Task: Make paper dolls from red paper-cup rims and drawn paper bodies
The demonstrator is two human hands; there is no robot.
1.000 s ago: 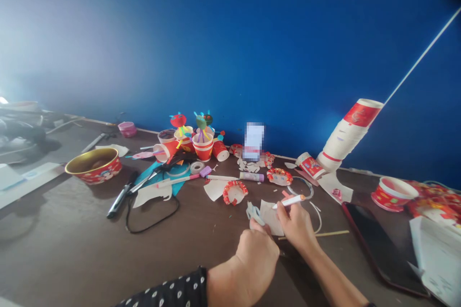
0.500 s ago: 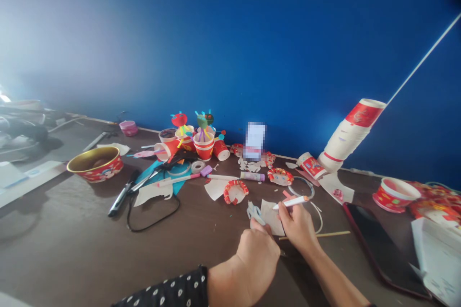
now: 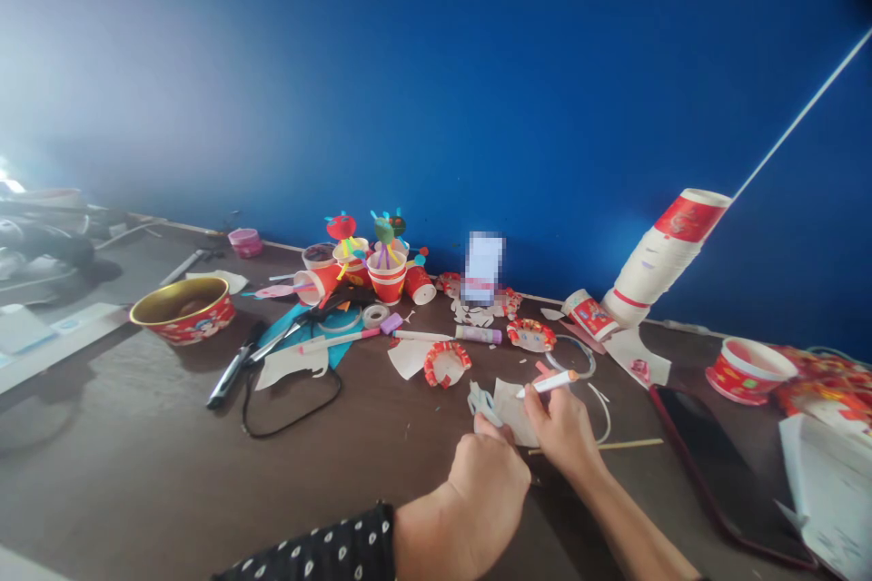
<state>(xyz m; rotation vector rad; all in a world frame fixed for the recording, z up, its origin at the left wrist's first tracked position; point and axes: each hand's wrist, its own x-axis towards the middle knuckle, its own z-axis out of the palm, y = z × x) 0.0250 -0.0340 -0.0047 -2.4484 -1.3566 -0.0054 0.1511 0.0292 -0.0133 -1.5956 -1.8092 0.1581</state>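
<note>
A white marker [image 3: 550, 383] with an orange end is pinched in my right hand [image 3: 564, 431], its tip over a small piece of whitish paper [image 3: 512, 408] on the dark table [image 3: 327, 490]. My left hand [image 3: 487, 481] is closed at the paper's lower left, with its fingers on a pale, light-blue object [image 3: 485, 406] that looks like scissors handles; the rest of that object is hidden under the hand. Just beyond the paper lies a ring with a red crinkled rim [image 3: 447, 365]. A thin wooden stick [image 3: 630, 444] passes beneath my right wrist.
Paper cups with coloured figures [image 3: 387, 277] stand near the blue wall. A gold-lined bowl [image 3: 183, 313], a box cutter [image 3: 232, 370] and a pink marker [image 3: 341, 340] are on the left. On the right are a leaning cup stack [image 3: 658, 259], a dark phone [image 3: 728, 472] and a red cup [image 3: 749, 369].
</note>
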